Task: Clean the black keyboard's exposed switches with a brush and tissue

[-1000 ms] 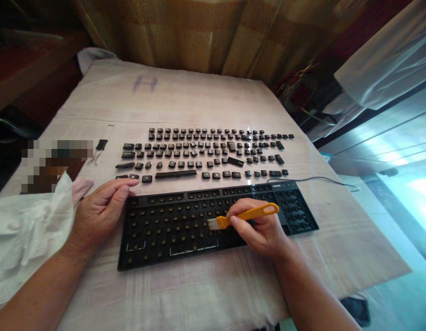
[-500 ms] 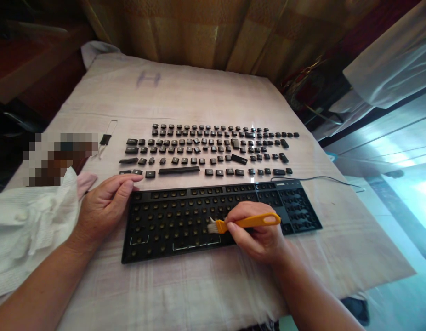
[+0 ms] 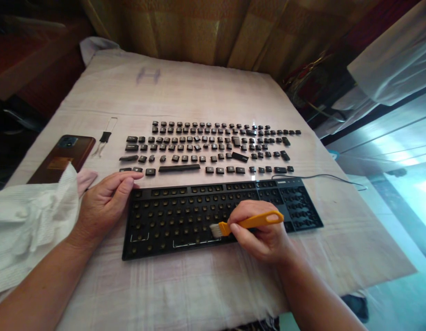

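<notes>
A black keyboard with its keycaps taken off lies across the cloth, slightly tilted in view. My right hand pinches a small brush with a yellow-orange handle. Its pale bristles touch the keyboard's lower middle, by the white outline of the space bar slot. At the keyboard's upper left corner rests my left hand, fingers stretched out loosely, with nothing seen in it. Beyond the keyboard, loose black keycaps are laid out in several rows, with the long space bar in the nearest row.
A keycap puller with wire loops lies at the left. Near it are a phone and a crumpled white cloth. The keyboard's cable runs right over the checked tablecloth. A curtain hangs behind.
The brush and my right hand have shifted slightly right and down over the keyboard. My left hand stays at the corner.
</notes>
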{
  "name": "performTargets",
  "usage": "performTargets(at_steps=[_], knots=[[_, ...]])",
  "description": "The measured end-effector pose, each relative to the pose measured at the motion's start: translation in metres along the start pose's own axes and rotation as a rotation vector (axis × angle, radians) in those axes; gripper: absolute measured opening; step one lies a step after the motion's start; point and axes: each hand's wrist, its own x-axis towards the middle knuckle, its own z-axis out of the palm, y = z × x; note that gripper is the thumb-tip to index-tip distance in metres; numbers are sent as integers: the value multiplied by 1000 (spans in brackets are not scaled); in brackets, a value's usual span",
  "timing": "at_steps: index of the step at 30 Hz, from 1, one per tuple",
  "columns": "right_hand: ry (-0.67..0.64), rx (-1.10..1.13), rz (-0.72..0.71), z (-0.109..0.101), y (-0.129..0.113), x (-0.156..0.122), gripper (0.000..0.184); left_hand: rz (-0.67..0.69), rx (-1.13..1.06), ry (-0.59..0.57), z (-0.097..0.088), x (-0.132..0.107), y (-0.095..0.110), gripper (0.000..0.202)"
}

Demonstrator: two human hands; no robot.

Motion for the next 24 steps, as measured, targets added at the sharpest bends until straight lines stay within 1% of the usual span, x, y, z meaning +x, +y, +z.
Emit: performTargets(at_steps=[3, 8, 13, 15, 17, 20, 22, 24], knots=[[-48, -9, -30, 4, 0, 1, 15, 1, -5, 4, 0, 0, -1, 39], [-52, -33, -62, 13, 0, -1, 14, -12, -17, 1, 0, -1, -3, 40], [-97, -8, -101, 20, 0, -5, 11, -4, -5, 10, -1, -1, 0, 40], [-96, 5, -103, 19, -1, -6, 11, -7, -8, 10, -1, -1, 2, 40], [-65, 16, -98, 16, -2, -5, 11, -5, -13, 9, -1, -1, 2, 40], [-16, 22, -53, 9, -3, -3, 14, 1, -17, 9, 0, -1, 2, 41], [-17, 17, -30, 5, -3, -1, 15, -1, -21, 9, 0, 0, 2, 41], [-48, -6, -37, 4, -3, -1, 15, -4, -27, 10, 0, 0, 2, 41]])
